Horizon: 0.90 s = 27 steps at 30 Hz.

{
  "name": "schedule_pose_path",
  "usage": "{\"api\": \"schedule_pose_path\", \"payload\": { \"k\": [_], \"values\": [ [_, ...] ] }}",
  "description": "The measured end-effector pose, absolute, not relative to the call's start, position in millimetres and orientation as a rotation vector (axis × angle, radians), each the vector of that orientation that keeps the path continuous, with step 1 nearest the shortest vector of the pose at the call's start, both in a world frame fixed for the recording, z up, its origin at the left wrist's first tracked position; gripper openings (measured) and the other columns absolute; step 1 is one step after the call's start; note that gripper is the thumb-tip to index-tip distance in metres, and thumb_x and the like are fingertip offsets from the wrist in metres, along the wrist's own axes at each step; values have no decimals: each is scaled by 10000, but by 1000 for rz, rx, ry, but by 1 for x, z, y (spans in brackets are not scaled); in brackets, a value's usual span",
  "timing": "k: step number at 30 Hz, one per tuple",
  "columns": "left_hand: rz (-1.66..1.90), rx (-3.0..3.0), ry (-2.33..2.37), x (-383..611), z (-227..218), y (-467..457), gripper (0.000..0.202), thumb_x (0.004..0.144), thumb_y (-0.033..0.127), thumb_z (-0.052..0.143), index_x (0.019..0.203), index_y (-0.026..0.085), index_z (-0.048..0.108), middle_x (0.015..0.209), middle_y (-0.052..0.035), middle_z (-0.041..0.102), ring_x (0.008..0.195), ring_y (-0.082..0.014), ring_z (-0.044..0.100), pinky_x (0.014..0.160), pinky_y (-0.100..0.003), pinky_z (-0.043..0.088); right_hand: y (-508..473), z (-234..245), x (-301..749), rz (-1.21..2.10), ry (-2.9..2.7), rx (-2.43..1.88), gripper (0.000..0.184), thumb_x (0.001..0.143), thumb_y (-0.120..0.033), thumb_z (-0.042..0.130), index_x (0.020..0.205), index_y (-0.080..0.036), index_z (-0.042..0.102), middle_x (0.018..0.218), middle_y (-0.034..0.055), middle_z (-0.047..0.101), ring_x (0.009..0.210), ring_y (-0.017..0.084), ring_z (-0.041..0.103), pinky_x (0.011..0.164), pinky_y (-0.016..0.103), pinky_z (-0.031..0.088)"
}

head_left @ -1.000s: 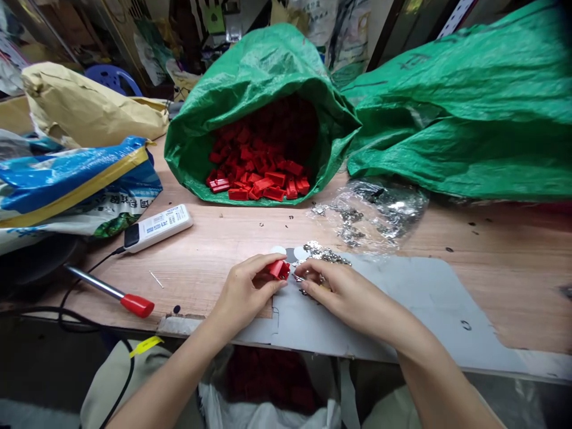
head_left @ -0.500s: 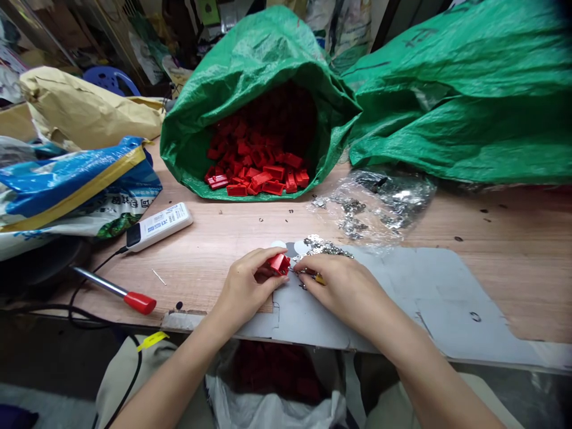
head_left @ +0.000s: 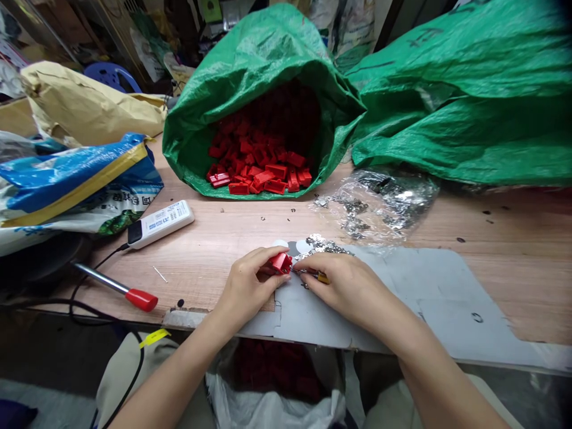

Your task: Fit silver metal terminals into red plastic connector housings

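Note:
My left hand (head_left: 245, 277) is closed around a small hollow red plastic housing (head_left: 280, 262), its open end turned to the right. Close by on the right, my right hand (head_left: 339, 277) pinches a slim tool with a yellow part (head_left: 322, 277); its tip is at the housing's open end. The fingers hide most of the tool, so its exact kind does not show. Just beyond my right fingers lies a pile of small silvery metal pieces (head_left: 328, 245) on the grey sheet (head_left: 379, 322).
A green sack (head_left: 272, 53) lies open with many red housings inside. Right of it are a clear plastic bag (head_left: 384, 205) of metal pieces and another green sack (head_left: 469, 113). At left are a white device (head_left: 161, 224) and a red-tipped lever (head_left: 141, 299). A white bag (head_left: 277, 408) hangs below the edge.
The whole view has shifted very slightly. Both hands keep their grips, and the tool's tip stays at the red housing's open end.

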State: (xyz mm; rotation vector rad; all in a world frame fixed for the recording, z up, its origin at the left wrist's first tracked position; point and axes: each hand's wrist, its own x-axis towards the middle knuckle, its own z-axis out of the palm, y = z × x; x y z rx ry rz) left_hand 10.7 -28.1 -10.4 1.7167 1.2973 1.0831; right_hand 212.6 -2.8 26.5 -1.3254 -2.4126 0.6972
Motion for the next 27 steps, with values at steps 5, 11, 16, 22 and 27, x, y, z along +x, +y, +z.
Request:
{"api": "schedule_pose_path", "payload": {
  "k": [5, 11, 16, 22, 27],
  "values": [
    [1090, 1705, 1300, 12, -11, -28, 415, 806, 169, 744, 1207, 253, 679, 1186, -47, 701, 1019, -194, 695, 889, -318, 596, -3, 28, 212, 685, -2453, -1316, 288, 893, -100, 597, 1042, -279, 765, 1011, 20, 764, 917, 236, 694, 779, 319, 477],
    [1091, 1702, 1290, 11, -11, -28, 425, 804, 155, 745, 1214, 248, 678, 1187, -46, 700, 1008, -183, 695, 888, -308, 597, -2, 26, 213, 709, -2453, -1287, 273, 910, -105, 590, 1051, -269, 757, 1012, 21, 758, 916, 230, 687, 774, 310, 476],
    [1098, 1700, 1300, 11, -11, -27, 422, 798, 151, 752, 1205, 241, 684, 1175, -44, 710, 1004, -190, 703, 886, -318, 600, -5, 27, 211, 672, -2458, -1309, 259, 912, -93, 594, 1020, -265, 754, 1007, 14, 757, 914, 223, 690, 773, 307, 471],
    [1085, 1701, 1333, 11, -9, -28, 425, 783, 149, 770, 1193, 231, 698, 1172, -35, 731, 974, -191, 723, 894, -314, 597, -5, 28, 207, 626, -2472, -1331, 245, 910, -78, 599, 973, -254, 757, 949, 13, 753, 863, 207, 690, 736, 287, 455],
    [1074, 1717, 1351, 11, -7, -29, 423, 768, 136, 778, 1175, 228, 712, 1162, -32, 744, 980, -206, 732, 901, -319, 596, -3, 27, 204, 587, -2502, -1361, 212, 890, -67, 599, 946, -201, 753, 884, 50, 736, 812, 199, 675, 727, 271, 449]
  ]
}}
